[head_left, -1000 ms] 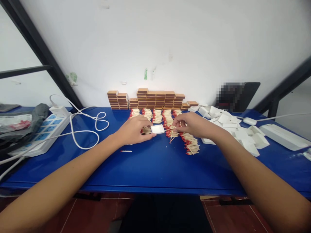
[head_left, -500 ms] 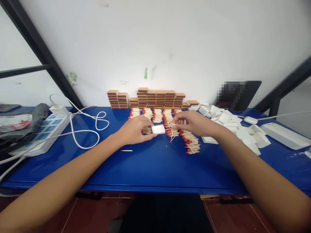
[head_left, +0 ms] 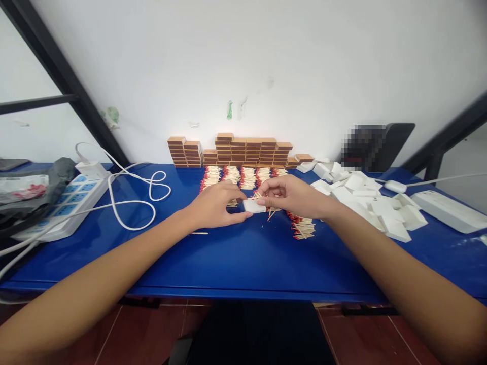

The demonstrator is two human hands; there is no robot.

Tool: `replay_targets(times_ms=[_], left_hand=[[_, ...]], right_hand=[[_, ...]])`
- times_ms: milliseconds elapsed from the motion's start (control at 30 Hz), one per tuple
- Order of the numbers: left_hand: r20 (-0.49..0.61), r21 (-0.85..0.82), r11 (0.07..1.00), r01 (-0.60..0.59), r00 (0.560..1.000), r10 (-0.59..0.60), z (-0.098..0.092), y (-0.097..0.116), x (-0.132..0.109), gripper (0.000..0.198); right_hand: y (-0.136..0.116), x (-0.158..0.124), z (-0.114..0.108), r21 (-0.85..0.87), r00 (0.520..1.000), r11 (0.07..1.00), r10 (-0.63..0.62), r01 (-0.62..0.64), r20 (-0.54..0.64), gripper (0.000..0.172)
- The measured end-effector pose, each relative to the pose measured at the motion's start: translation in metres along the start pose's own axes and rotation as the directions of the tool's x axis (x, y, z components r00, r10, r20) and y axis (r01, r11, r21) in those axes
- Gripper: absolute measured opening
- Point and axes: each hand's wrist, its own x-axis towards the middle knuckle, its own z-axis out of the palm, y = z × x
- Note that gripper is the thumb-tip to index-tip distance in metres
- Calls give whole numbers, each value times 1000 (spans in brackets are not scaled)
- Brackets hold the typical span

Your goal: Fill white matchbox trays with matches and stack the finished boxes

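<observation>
My left hand (head_left: 215,205) is closed on a small white matchbox tray (head_left: 252,205), held just above the blue table (head_left: 243,258). My right hand (head_left: 291,195) meets it from the right, its fingers pinched on a few red-tipped matches over the tray's right end. Rows of red-tipped matches (head_left: 243,176) lie behind both hands. A looser heap of matches (head_left: 302,227) lies under and to the right of my right wrist. A single match (head_left: 200,233) lies on the table below my left wrist.
Brown matchbox sleeves (head_left: 236,151) are stacked along the white wall. A pile of white empty trays (head_left: 375,203) lies at the right, with a white device (head_left: 445,213) and a cable beyond. A power strip (head_left: 63,205) with white cables and a grey bag sit at the left.
My right hand has moved left from the match rows to the tray with matches in its fingers. My left hand and the tray have shifted slightly right. The camera has tilted a little.
</observation>
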Motion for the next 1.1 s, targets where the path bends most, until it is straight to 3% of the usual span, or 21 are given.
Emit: replay_targets(times_ms=[300,900,1100], left_hand=[[0,16,1000,4,1000,-4,-1,2,-1,28],[0,20,1000,5,1000,-5,-2,-1,-1,30],[23,20,999,-33,999,32,-2,-5,0,31]], right_hand=[[1,2,15,-219,999,975,-44,39,-17,32],[-4,-3,4,-327,988,941,-124,89,-88,29],[0,-3,2,-387,988,912,-154,134,-20,25]])
